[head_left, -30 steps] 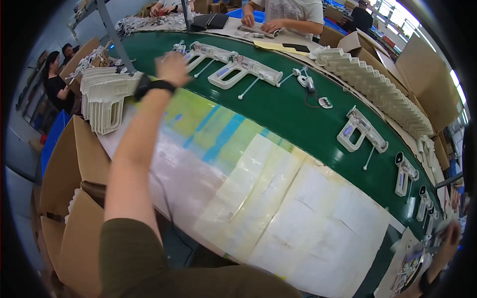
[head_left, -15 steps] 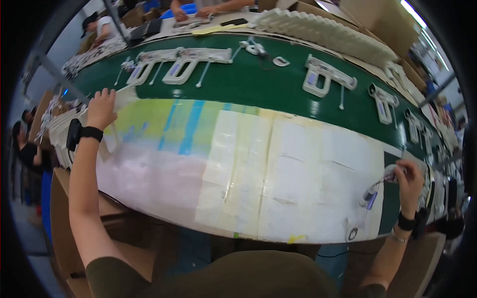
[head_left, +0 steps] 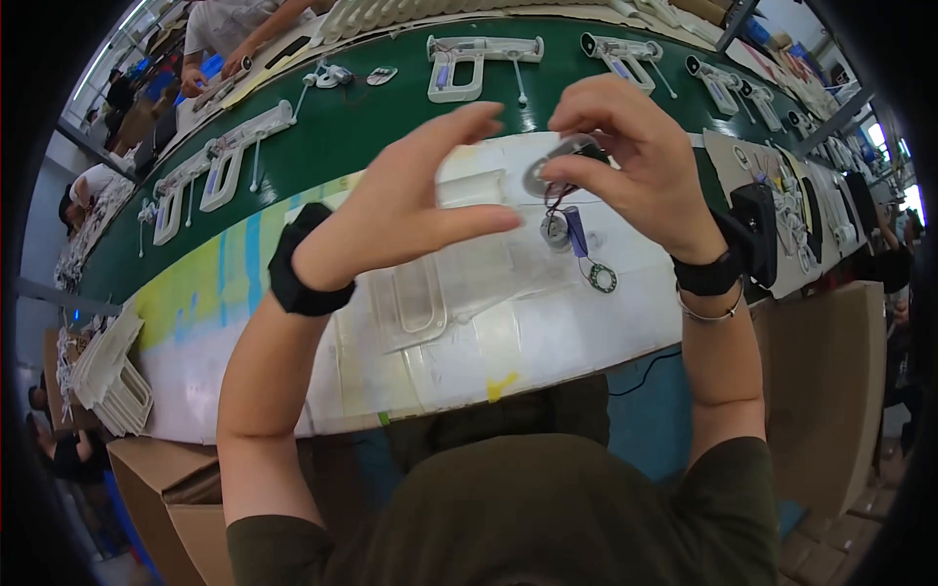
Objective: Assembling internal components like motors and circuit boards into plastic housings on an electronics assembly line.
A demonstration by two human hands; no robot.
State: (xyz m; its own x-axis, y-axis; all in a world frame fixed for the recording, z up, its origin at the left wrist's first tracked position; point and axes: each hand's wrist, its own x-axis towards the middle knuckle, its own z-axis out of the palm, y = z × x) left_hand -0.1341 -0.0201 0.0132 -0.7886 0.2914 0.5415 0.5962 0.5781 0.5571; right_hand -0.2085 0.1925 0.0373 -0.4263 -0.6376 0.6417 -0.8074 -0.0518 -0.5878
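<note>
Over the middle of the work surface, my left hand (head_left: 415, 190) is open, thumb and fingers apart with nothing between them. Under it lies a white plastic housing shell (head_left: 430, 327) with a looped handle, partly hidden by the hand and blurred. My right hand (head_left: 640, 161) pinches a round grey part (head_left: 547, 168) between thumb and fingers. Wires hang from it to a small round metal motor (head_left: 555, 230), a purple cylinder (head_left: 576, 230) and a ring-shaped green circuit board (head_left: 602, 279). These dangle or rest just above the white sheet; contact I cannot tell.
Several partly assembled white handheld units (head_left: 457, 83) lie on the green belt (head_left: 381, 122) beyond the taped sheet (head_left: 234, 361). Stacked white shells (head_left: 112, 376) stand at the left, loose wired parts (head_left: 782, 210) at the right. A co-worker's hands (head_left: 234, 63) work across the belt.
My left hand has come from the stacked shells to the middle, where a white shell now lies. My right hand has brought the wired parts inward from the right edge. The view has turned right.
</note>
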